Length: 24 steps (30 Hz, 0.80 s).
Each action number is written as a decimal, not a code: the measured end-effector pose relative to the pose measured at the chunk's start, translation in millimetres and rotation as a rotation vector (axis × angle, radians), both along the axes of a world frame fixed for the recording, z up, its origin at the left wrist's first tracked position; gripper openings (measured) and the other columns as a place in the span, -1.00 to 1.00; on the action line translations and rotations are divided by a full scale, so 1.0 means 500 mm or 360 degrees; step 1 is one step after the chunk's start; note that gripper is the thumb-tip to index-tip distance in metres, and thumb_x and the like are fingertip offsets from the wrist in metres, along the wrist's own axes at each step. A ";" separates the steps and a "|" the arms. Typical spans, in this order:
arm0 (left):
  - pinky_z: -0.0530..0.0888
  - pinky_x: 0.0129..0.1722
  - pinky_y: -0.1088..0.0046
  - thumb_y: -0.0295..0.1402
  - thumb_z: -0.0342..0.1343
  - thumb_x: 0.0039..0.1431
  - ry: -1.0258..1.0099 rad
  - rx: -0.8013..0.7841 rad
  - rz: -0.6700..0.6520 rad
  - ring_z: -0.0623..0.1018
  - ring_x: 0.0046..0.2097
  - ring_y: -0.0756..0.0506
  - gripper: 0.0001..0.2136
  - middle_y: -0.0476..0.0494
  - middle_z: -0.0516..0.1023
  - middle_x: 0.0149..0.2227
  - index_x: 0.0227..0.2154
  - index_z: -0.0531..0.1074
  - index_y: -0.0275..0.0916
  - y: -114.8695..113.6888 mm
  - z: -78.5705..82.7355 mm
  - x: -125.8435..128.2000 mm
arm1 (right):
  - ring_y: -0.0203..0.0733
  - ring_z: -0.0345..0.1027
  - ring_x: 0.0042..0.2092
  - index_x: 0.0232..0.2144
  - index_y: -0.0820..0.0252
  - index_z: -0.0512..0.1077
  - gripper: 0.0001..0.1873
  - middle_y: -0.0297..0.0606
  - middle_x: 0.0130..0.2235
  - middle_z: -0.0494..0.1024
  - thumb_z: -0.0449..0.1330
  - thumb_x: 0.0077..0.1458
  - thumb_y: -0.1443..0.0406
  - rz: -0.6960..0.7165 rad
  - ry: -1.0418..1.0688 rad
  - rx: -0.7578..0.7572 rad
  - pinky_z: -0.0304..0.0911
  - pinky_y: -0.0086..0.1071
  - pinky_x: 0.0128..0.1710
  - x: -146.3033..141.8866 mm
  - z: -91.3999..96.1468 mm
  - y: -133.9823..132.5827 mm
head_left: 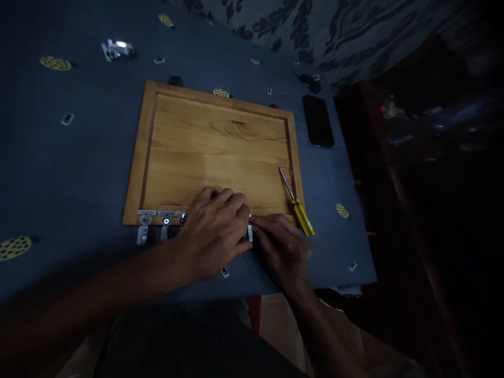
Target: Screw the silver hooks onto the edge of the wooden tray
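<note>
A wooden board (220, 142) lies on a dark blue table (79, 157). Along its near edge sits a row of metal hooks (145, 224) fixed with screws. My left hand (214, 231) rests over the near edge, fingers curled down on the hooks. My right hand (281, 247) is beside it, its fingertips pinched on a small white-metal piece (249, 231) at the board's edge. A yellow-handled screwdriver (297, 205) lies on the board's near right corner, just right of my right hand.
A black phone (318, 121) lies right of the board. Yellow perforated discs (55, 63) and small dark tags (67, 119) are scattered on the table. A shiny metal part (117, 50) sits far left. The table's right edge drops to a dark floor.
</note>
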<state>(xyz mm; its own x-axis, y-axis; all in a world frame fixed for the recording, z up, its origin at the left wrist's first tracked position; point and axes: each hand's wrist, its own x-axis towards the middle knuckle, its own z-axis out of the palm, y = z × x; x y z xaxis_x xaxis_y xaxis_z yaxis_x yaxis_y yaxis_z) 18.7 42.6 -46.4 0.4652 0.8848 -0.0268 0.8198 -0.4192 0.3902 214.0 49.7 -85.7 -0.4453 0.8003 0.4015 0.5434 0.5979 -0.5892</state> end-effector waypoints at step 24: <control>0.29 -0.06 0.19 -0.13 0.34 0.23 -0.0071 0.0166 0.0016 0.48 -0.04 -0.24 -0.68 -0.16 0.54 -0.16 -0.19 0.49 -0.29 -0.007 -0.012 -0.001 | -0.24 0.56 -0.30 0.07 -0.05 0.57 -0.63 -0.34 -0.27 0.67 0.30 0.25 0.37 -0.0041 -0.0028 -0.0063 0.51 -0.37 -0.29 0.008 -0.001 -0.006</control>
<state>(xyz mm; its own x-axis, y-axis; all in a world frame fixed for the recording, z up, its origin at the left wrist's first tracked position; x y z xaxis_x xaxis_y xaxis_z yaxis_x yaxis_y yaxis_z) 17.9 39.1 -52.4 0.4550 0.8863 0.0862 0.8070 -0.4513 0.3808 218.1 46.7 -86.2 -0.4309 0.8267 0.3617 0.5690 0.5600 -0.6022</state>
